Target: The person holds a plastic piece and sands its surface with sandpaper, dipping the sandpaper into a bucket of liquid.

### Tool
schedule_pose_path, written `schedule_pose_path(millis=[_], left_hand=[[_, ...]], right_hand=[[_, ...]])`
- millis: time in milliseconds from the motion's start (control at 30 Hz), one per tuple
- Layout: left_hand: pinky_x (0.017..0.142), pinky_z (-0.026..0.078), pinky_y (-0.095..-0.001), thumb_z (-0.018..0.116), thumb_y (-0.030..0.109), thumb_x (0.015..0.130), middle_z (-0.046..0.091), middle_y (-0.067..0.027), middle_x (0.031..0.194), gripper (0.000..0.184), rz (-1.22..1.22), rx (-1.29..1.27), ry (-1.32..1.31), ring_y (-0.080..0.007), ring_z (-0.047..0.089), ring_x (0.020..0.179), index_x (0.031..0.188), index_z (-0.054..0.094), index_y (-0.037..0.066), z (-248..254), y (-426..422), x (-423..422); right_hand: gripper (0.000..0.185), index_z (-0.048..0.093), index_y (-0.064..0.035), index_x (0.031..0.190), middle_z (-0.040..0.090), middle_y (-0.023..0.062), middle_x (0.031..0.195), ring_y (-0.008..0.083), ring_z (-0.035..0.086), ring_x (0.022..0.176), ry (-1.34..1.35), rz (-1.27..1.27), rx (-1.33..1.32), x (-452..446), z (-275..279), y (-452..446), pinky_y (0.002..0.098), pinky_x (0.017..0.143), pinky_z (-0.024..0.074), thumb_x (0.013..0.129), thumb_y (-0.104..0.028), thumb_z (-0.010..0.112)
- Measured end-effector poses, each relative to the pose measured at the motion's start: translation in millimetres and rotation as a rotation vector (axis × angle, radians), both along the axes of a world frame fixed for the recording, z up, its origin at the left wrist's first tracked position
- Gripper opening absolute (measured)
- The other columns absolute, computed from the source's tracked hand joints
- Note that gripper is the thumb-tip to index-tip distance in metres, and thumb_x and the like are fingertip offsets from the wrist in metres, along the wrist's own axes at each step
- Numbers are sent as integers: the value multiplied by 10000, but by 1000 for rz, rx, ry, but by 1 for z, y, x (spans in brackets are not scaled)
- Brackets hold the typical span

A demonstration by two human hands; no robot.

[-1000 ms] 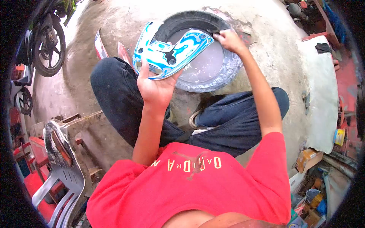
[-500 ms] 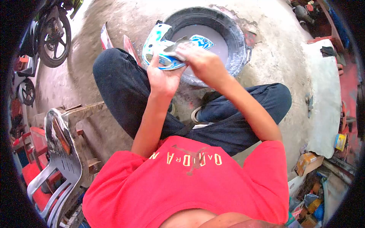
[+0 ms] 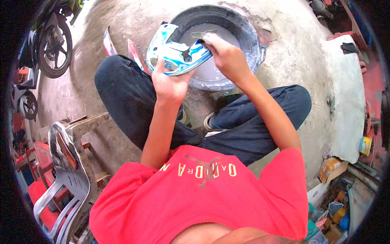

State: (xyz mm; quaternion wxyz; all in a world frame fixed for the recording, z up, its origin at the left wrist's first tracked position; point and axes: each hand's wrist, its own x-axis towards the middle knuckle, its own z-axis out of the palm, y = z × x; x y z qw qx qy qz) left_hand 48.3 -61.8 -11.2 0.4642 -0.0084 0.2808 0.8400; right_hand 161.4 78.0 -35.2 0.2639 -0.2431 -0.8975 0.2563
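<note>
My left hand is wrapped around the lower edge of a curved blue-and-white motorcycle fairing panel, its thumb on the near face. The panel is tilted above the near left side of a black tub of cloudy grey water. At the panel's right end, my right hand pinches a thin grey piece that looks like sandpaper. Its fingertips are at the panel's upper right edge; whether they press on it is hard to make out.
Two red-and-white panels lie left of the tub by my knee. Motorcycle wheels stand at far left. A grey plastic chair is at lower left. On the right are a long pale board, a cardboard box and piled clutter.
My right hand has moved from the middle of the panel to its right end, taking the sandpaper along. The panel has turned, showing more of its blue-and-white face.
</note>
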Motion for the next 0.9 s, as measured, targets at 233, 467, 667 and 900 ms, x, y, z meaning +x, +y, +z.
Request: schedule_pose_path(millis=[233, 467, 667, 900], left_hand=[[1105, 350, -631, 365, 382, 1060, 452, -191, 1465, 527, 29, 0, 79, -389, 452, 1345, 1485, 346, 72, -10, -2, -3], [1105, 348, -642, 361, 372, 1066, 454, -191, 1457, 515, -10, 28, -12, -390, 456, 1337, 1481, 341, 68, -7, -2, -3], [1101, 352, -646, 356, 359, 1068, 461, -193, 1451, 506, 26, 14, 22, -392, 464, 1329, 1476, 350, 59, -25, -1, -10], [1095, 360, -641, 332, 368, 1065, 492, -198, 1426, 507, 5, 1, -8, -386, 477, 1320, 1462, 375, 57, -1, -2, -2]], right_hand=[[364, 632, 2, 1214, 647, 206, 1253, 322, 617, 1198, 66, 210, 284, -3, -3, -45, 415, 1021, 498, 867, -77, 552], [318, 634, -62, 1241, 636, 189, 1268, 328, 604, 1199, -45, 46, 21, -3, 0, -6, 410, 999, 499, 931, -104, 580], [372, 637, -35, 1220, 647, 187, 1264, 298, 615, 1210, 78, 236, 288, -7, -2, -51, 414, 1037, 485, 860, -84, 557], [300, 647, -64, 1209, 648, 181, 1243, 335, 609, 1187, 12, 3, 73, 0, -2, 0, 408, 998, 503, 916, -86, 589]])
